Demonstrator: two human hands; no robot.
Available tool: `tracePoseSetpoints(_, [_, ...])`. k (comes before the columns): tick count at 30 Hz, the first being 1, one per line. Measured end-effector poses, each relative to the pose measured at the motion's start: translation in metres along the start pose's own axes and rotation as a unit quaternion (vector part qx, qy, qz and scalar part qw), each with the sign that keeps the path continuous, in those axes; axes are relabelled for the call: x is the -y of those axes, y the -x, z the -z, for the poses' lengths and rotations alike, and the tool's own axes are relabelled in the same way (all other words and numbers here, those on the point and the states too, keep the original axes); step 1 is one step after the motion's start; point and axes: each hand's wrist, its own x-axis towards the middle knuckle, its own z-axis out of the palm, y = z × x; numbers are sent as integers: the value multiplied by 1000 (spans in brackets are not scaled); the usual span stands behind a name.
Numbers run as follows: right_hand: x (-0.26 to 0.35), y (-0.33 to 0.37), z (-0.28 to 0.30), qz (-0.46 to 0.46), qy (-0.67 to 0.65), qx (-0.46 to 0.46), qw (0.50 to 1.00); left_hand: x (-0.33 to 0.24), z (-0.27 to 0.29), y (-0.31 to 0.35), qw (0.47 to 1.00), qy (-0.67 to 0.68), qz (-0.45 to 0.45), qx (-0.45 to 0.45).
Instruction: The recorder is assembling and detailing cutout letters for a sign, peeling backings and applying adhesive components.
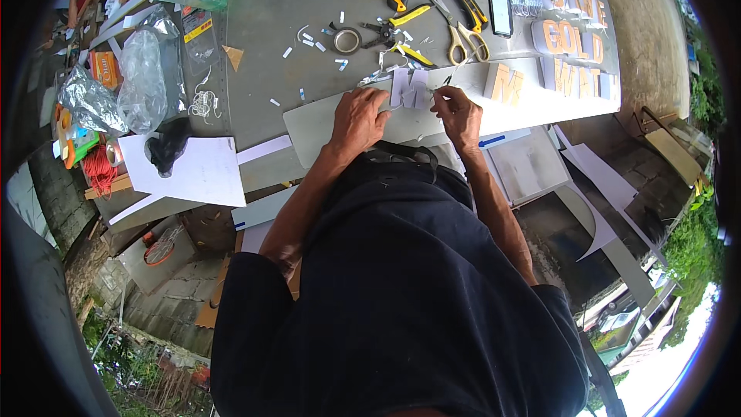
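While the white letter (pixel 409 90) sits between them, the left hand (pixel 360 117) — thumb and fingers apart — is just beside it; the right hand (pixel 461 113), also near, has fingertips together, any hold unclear.

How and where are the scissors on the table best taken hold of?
Probably by the beige handle loops, the nearer right hand coming from the near side: the scissors lie with loops toward that side and blades pointing away.

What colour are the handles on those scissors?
The scissors' handles are tan, showing best in the head view.
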Motion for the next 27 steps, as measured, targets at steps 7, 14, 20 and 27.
tracePoseSetpoints(7, [-5, -24, -1, -33, -186, -23, 982, -4, -27, -29, 994, 97, -6, -57])
tracePoseSetpoints(14, [33, -40, 10, 126, -79, 92, 985, -22, -39, -28, 989, 135, 55, 0])
tracePoseSetpoints(20, [39, -43, 14, 261, -26, 173, 949, -28, -56, -27, 983, 158, 77, -59])
tracePoseSetpoints(27, [11, -72, 19, 46, -95, 234, 967, -27, -31, -28, 955, 228, 190, 19])
